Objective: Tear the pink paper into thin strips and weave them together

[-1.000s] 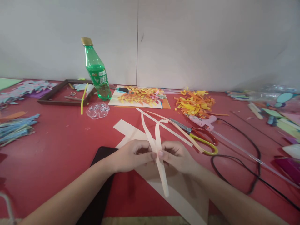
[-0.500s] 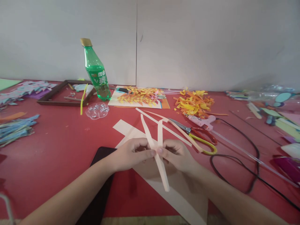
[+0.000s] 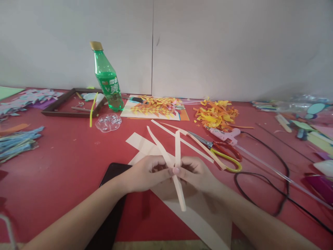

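Note:
Pale paper strips (image 3: 179,191) are pinched between my left hand (image 3: 152,173) and my right hand (image 3: 195,172), whose thumbs meet at the middle. Two strip ends spread upward in a V, and one end points down toward me. Both hands have their fingers curled, partly hidden behind the thumbs. Below them lies a large pale paper sheet (image 3: 197,215). Beyond the hands, a thin white strip (image 3: 192,147) and a peach strip (image 3: 205,149) lie on the red table (image 3: 73,166).
Scissors (image 3: 226,156) and a pink glue gun (image 3: 225,134) with a black cable lie right. A black phone-like slab (image 3: 114,173) is under my left forearm. Behind are a green bottle (image 3: 108,80), a brown frame (image 3: 62,113), a bead tray (image 3: 108,122) and orange-yellow scraps (image 3: 217,114).
The upper left strip end has swung further left, widening the V. The lower end has shifted slightly left. Both hands stay nearly in place, thumbs now closer together.

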A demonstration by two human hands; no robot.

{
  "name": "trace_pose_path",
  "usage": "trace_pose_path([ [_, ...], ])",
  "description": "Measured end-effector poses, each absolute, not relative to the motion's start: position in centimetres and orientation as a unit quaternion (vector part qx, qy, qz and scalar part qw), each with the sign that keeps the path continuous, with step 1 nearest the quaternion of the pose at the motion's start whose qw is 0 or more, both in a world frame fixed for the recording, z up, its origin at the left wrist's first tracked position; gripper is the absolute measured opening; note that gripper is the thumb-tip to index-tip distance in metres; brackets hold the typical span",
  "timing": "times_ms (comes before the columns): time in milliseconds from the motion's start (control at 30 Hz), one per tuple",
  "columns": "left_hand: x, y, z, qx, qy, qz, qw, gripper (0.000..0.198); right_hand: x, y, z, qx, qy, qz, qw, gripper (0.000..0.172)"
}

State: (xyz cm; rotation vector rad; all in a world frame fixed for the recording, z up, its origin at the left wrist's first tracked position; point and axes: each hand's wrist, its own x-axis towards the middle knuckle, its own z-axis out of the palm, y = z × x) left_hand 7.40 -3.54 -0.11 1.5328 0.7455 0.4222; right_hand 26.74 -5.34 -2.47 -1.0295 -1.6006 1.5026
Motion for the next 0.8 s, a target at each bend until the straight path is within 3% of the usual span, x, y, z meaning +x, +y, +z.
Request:
trace_pose_path([
  [500, 7.37, -3.45, 0.00, 0.658, 0.341, 0.202, 0.641, 0.031, 26.76, -5.42, -2.40, -0.426, -0.606, 0.559, 0.374, 0.029],
  [800, 7.16, -3.68, -0.14, 0.665, 0.326, 0.136, 0.658, 0.029, 26.86, -5.36, -2.44, -0.423, -0.604, 0.571, 0.361, 0.033],
])
